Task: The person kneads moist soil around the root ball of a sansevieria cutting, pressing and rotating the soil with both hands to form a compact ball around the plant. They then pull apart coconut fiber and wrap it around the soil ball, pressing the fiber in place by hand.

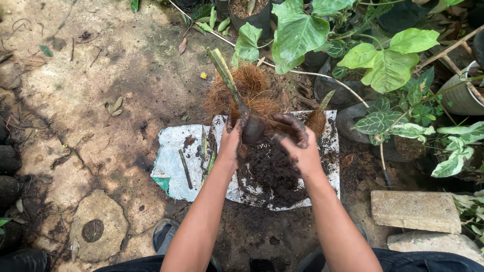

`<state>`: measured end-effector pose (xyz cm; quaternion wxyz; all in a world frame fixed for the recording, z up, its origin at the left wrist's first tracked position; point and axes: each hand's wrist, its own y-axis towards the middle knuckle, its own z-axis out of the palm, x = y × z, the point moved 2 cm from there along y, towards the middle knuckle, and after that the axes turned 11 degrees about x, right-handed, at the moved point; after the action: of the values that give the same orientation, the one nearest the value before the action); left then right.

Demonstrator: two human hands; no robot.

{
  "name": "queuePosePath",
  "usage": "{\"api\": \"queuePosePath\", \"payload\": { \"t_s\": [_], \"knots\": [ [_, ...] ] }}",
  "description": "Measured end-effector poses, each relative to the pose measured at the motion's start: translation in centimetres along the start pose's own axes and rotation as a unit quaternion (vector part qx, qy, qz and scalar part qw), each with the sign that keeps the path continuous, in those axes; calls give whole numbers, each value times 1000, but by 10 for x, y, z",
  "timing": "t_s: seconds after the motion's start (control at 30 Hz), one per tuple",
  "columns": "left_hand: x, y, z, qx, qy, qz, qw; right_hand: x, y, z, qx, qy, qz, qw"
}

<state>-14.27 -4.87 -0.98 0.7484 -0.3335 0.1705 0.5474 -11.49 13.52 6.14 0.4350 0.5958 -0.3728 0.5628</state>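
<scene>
My left hand point(233, 143) grips the dark, soil-caked base point(253, 130) of a plant whose green stalk point(226, 76) leans up and to the left. My right hand point(297, 143), smeared with soil, is cupped beside the root ball with fingers curled around a clump of earth. Both hands hover over a heap of dark soil point(272, 171) lying on a white plastic sheet point(171, 166). Brown coconut fibre point(254, 85) is piled just behind the plant.
Potted leafy plants point(383, 60) crowd the upper right, with black pots point(252, 12) behind. A concrete brick point(416, 210) and a stone lie at the lower right. Cut stems point(206, 151) rest on the sheet. Mossy paving point(91, 100) fills the left; my sandalled foot point(164, 234) is below.
</scene>
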Motion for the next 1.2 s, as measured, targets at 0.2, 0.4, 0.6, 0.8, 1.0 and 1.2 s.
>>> {"api": "queuePosePath", "payload": {
  "t_s": [0.2, 0.4, 0.6, 0.8, 1.0, 1.2],
  "knots": [
    [-8, -5, -4, 76, -12, 44, 996, -45, -5, -24, 128, -20, 253, 959],
    [0, -4, 3, 131, -76, 2, 988, -116, -9, -10, 295, 154, 205, 920],
    [17, -7, 5, 193, -42, -25, 980, -136, -16, -7, -61, 375, 129, 916],
    [19, -13, 12, 198, -30, -55, 978, -125, -10, -11, -193, 368, 65, 907],
    [19, -14, 11, 207, -97, -62, 972, -147, -13, -27, -259, 214, 111, 935],
    [31, -8, 5, 97, -19, -64, 993, -150, -13, -25, -258, 117, 158, 946]
  ]
}}
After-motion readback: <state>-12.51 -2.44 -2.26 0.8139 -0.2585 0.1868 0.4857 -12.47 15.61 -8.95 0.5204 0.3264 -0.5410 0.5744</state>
